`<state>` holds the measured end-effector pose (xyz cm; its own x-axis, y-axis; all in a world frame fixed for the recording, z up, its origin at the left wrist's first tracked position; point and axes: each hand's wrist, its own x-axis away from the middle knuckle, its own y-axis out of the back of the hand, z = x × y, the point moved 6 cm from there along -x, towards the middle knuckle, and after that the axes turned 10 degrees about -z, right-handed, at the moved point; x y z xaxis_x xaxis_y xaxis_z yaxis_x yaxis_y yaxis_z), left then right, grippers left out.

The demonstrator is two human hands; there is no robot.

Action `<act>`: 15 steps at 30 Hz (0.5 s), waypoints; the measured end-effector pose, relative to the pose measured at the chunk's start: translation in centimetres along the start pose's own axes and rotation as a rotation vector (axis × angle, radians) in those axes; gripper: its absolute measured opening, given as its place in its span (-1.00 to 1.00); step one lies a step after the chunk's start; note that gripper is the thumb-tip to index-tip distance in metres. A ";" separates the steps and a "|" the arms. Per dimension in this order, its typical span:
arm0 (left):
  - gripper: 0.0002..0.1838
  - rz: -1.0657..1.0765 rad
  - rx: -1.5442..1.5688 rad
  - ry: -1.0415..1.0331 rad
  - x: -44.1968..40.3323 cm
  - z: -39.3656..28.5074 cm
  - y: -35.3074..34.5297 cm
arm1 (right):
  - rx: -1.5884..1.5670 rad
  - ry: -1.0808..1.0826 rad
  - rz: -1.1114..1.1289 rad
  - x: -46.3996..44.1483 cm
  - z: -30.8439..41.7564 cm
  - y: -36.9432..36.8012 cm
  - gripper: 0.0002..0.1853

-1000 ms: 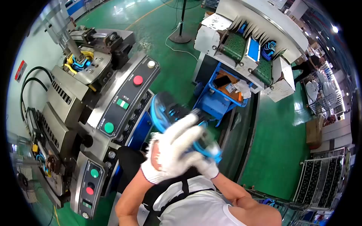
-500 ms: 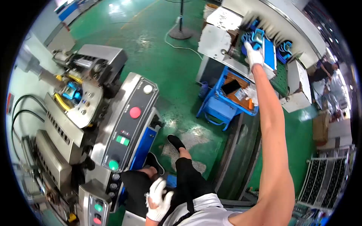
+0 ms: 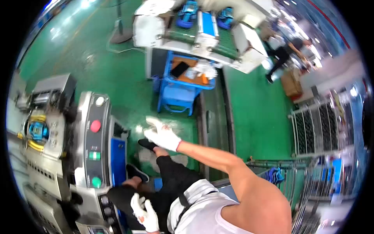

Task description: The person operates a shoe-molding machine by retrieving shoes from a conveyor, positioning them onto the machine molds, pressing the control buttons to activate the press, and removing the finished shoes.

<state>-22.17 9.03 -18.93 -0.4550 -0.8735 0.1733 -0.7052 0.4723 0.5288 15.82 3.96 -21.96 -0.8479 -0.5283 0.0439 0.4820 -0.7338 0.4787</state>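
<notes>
Left hand (image 3: 145, 214), right hand (image 3: 163, 134): grips stand apart. Green floor (image 3: 257, 117) holds cart (image 3: 177, 95) at twelve o'clock, machine (image 3: 95, 142) at nine, rack (image 3: 314, 128) at three.

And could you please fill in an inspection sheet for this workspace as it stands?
Surface: green left belt and green right belt.
Job's things: blue shoe, apparently, on the left belt; similar blue item on the right; blue piece in the machine.
Clutter: phone and crumpled white material on the blue cart.
Hands: left hand and right hand gloved, empty.
Cables: pale cord on the floor.
Surroundings: another person; rack at far right.
</notes>
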 end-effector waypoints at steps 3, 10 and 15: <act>-0.46 -0.121 0.035 -0.022 1.9 -1.4 2.6 | -0.241 -0.141 0.453 10.6 4.5 -6.5 -0.25; -0.61 -0.900 -0.193 0.370 21.3 11.2 10.1 | -0.190 0.117 1.038 22.7 14.6 -15.8 -0.40; -0.68 -1.382 -0.452 0.991 49.8 19.0 5.8 | 0.020 0.399 1.310 29.0 15.1 -19.7 -0.41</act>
<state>-59.25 -29.48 -23.05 0.8853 -0.3871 -0.2578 0.0171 -0.5268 0.8498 -21.57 9.51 -16.91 0.3441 -0.9132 0.2184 0.8685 0.3980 0.2955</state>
